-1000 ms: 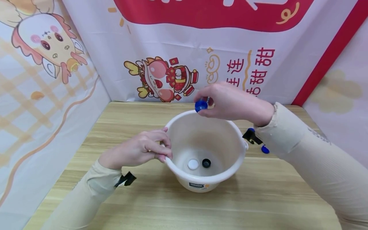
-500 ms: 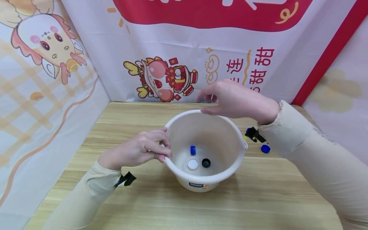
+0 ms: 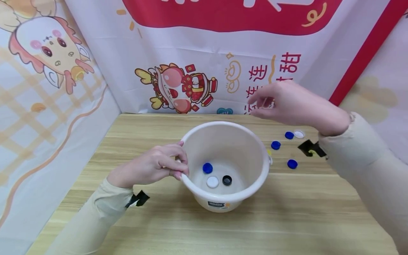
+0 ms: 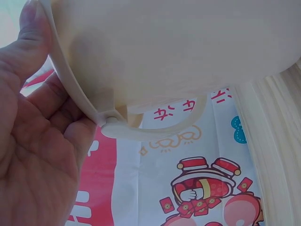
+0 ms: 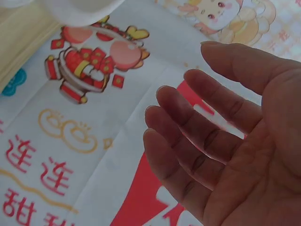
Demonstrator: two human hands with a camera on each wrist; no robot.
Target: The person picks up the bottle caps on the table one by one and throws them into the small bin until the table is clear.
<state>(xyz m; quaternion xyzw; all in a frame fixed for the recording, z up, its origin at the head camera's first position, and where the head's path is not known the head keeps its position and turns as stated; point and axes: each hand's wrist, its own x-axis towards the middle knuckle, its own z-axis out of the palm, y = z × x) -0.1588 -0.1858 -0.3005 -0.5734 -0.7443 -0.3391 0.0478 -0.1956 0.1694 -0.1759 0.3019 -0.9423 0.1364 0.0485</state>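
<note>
A white bucket point(image 3: 264, 177) stands upright on the wooden table. My left hand point(image 3: 156, 163) grips its left rim, thumb and fingers on either side of the wall, as the left wrist view also shows beside the bucket handle point(image 4: 155, 133). Inside on the bottom lie a blue bottle cap point(image 3: 207, 168), a white cap point(image 3: 212, 182) and a black cap point(image 3: 227, 180). My right hand point(image 3: 293, 104) hovers in the air above and right of the bucket. In the right wrist view its fingers point(image 5: 176, 150) are relaxed, with nothing held.
Right of the bucket lie blue caps point(image 3: 292, 164), another blue cap point(image 3: 275, 145), a third blue cap point(image 3: 289, 135) and a white cap point(image 3: 299, 134). Something yellow point(image 3: 269, 152) peeks out by the bucket's right side. Printed cloth point(image 3: 178, 42) hangs behind the table point(image 3: 143, 226).
My right hand let go of the blue cap, which dropped into the bucket and settled flat. The hand then moved right, away from the bucket. My left hand kept its grip.
</note>
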